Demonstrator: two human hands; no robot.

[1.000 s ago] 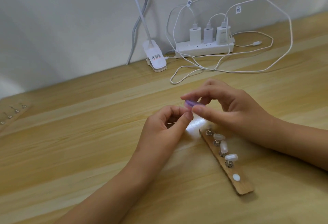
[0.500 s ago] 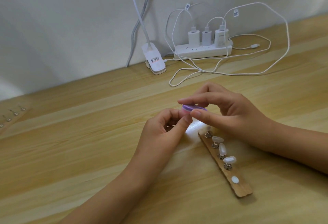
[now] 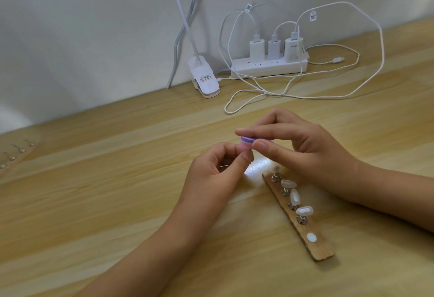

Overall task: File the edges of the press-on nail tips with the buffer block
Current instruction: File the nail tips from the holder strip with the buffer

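Two bare hands meet just above a light wooden table (image 3: 94,202), near its middle. The right hand (image 3: 305,151) comes in from the right and pinches a small purple buffer block (image 3: 247,139) between thumb and forefinger; its fingers (image 3: 270,131) are curled closed on it. The block's long axis runs left to right and lies roughly level, with its left end poking out past the fingertips.

The left hand (image 3: 211,174) reaches up from the near left. Its thumb and forefinger are pinched together directly under that exposed end, touching it, around a small pale pink piece that is probably a nail tip (image 3: 244,147), though it is too small to tell for sure. Judging by this, filing is underway: the block sits on top, the tip beneath, so the stroke would run along the block's length.

Just near and right of the hands, a wooden strip (image 3: 324,252) holds three mounted tips (image 3: 294,196) on little metal stands, untouched. A power strip (image 3: 267,67) with chargers sits far back by the wall.
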